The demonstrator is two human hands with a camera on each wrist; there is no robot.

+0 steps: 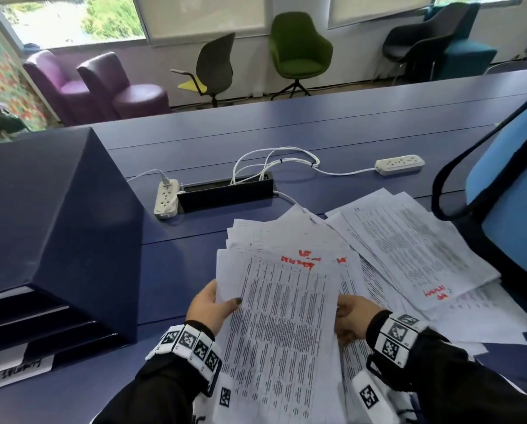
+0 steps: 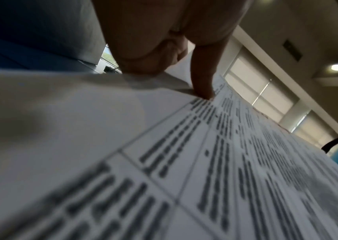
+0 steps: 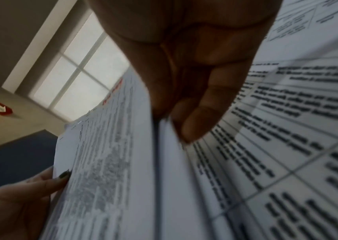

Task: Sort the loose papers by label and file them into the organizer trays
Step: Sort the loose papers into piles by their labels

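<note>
Gripping paper stack [image 1: 282,304] edges, left hand [image 1: 208,307], right hand [image 1: 355,319], organizer trays [image 1: 42,332] left across bare table [image 1: 170,264]

Blue table [image 1: 348,130] bears papers [image 1: 415,249], organizer [image 1: 51,240], power strips [image 1: 399,164]

In the head view, daylight comes from the wide windows [image 1: 81,19] at the top, and the view outside them is overexposed and pale. The dark blue desk [image 1: 332,133] is evenly lit, with soft shadows only. The wide lens bends the straight desk edges, mostly near the corners, and the left border is smeared.

In the left wrist view, the bare left hand [image 2: 164,40] is a dark shape against the light. A round ceiling lamp [image 2: 337,67] gives small glare. The near print on the white printed sheets [image 2: 205,162] is strongly blurred.

In the right wrist view, the bare right hand [image 3: 195,73] is dim and backlit by a bright covered window [image 3: 77,73]. The text is out of focus.
</note>
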